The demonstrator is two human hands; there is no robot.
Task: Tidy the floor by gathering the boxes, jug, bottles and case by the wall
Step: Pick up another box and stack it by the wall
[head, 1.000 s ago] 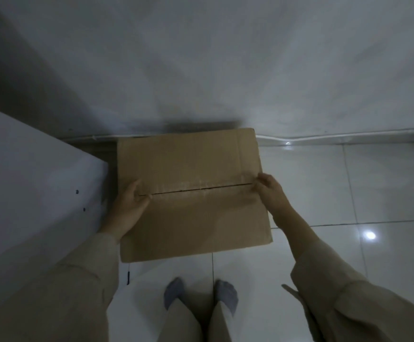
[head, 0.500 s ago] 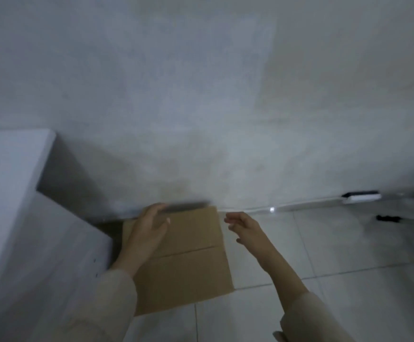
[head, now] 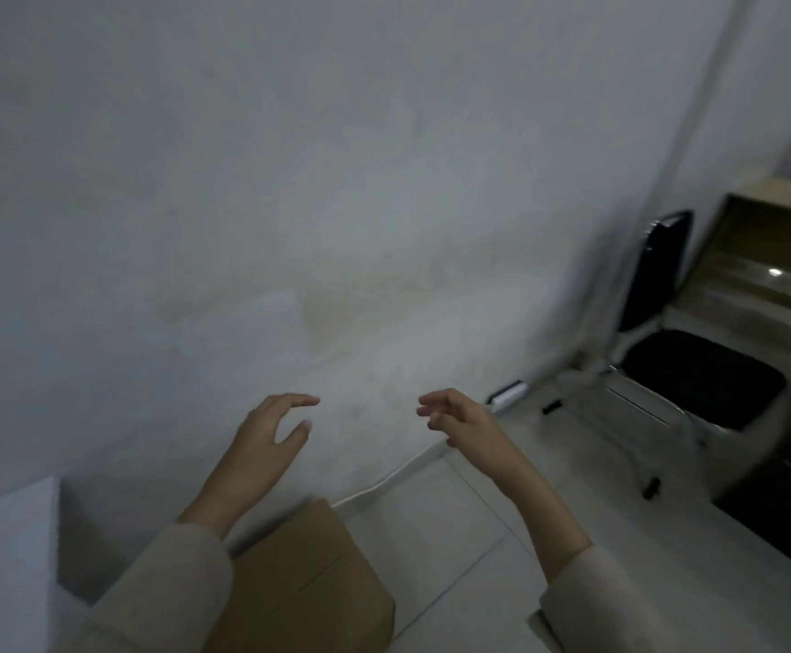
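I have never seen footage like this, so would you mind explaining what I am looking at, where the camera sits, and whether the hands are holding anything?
There is no machine here: a person wears one wide-angle camera on the head, looking forward and down, so you see their own arms reaching out. The left hand and right hand are both raised in front of the wall, fingers loosely open, and hold nothing. Below the left sleeve, a closed cardboard box sits on the tiled floor, close to the wall and beside a white cabinet. At the right stands a black chair next to a wooden desk. The jug, bottles and case named in the task are not in view in this picture.
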